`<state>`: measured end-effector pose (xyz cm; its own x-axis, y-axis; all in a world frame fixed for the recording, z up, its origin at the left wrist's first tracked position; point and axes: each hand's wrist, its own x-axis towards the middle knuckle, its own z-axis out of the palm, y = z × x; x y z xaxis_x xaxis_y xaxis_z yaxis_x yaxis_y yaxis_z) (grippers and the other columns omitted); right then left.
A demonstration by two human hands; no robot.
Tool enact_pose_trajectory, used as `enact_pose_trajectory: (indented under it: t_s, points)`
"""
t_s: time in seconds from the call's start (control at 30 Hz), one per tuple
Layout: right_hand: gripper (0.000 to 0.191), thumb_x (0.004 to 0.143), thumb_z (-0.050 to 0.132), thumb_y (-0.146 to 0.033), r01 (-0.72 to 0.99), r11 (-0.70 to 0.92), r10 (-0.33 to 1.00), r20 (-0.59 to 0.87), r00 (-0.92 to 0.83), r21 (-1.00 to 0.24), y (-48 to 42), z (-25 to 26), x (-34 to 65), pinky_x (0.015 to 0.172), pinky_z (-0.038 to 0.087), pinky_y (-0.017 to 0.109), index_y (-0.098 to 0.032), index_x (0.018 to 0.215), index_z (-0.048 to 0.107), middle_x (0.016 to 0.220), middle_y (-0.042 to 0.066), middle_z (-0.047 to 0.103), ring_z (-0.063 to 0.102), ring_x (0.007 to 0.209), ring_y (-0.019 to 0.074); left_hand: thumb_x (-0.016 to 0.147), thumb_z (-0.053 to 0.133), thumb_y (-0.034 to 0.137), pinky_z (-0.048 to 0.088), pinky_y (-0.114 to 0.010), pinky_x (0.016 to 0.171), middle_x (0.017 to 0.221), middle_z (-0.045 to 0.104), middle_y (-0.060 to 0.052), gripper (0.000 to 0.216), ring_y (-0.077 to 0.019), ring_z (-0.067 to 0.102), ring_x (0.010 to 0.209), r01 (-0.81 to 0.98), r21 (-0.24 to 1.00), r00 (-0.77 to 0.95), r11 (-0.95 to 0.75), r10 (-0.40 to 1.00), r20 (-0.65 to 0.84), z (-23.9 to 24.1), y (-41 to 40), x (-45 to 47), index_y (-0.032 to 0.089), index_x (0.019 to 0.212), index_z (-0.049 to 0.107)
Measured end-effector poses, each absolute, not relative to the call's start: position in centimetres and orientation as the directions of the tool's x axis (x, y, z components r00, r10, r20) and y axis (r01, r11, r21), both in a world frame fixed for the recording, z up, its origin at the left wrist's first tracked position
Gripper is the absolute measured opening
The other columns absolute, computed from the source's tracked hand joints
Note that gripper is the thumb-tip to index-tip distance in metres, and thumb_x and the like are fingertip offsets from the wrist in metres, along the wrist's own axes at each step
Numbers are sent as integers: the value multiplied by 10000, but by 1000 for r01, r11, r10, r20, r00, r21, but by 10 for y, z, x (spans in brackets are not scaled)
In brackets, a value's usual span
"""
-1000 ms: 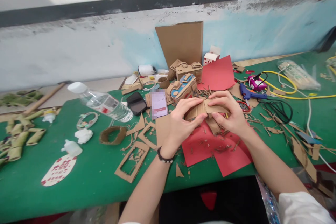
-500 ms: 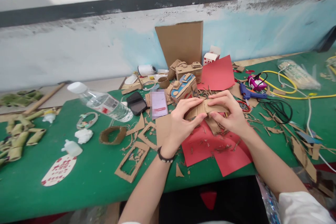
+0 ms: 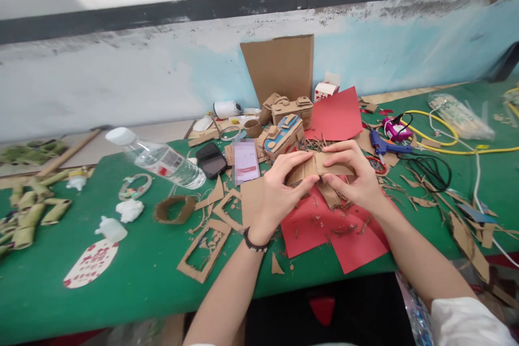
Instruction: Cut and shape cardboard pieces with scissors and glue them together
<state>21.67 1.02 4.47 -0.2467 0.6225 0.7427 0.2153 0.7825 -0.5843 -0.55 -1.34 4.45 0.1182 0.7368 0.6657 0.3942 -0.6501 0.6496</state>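
Between both hands is a folded piece of cardboard (image 3: 302, 172), held above red paper (image 3: 312, 227) strewn with brown scraps. My left hand (image 3: 286, 181) grips its left side, thumb below and fingers along the top. On the right side, my right hand (image 3: 352, 173) pinches it in the same way, with the thumb near the middle. Parts of the piece are hidden behind the fingers. Just beyond the hands stands a small cardboard model with a blue top (image 3: 286, 132), beside another cardboard model (image 3: 294, 111).
Left of the hands are a phone (image 3: 245, 159), a black case (image 3: 211, 160), a water bottle (image 3: 166, 162) and cut cardboard frames (image 3: 221, 227). At right lie a blue glue gun (image 3: 387, 144), yellow cable (image 3: 450, 130) and cardboard scraps. Bamboo pieces (image 3: 30, 221) lie far left.
The fingers of my right hand have shifted slightly on the cardboard piece. My left hand keeps its grip, and the things on the table have not moved.
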Motion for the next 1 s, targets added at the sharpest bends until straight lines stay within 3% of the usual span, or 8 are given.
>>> enact_pose_trajectory:
  t_s: [1.0]
  points:
    - [202,1021,786,-459,214,761,648,711,-271,-612,12,44,218,1030,641,519,-297,1136,755,1243,110,737,719,1174,298,980,852,492,620,-490,1137,1338,818,-147,449,-302,769,1274,390,634,120,-667,720,684,46,-14,-6,233,1341,789]
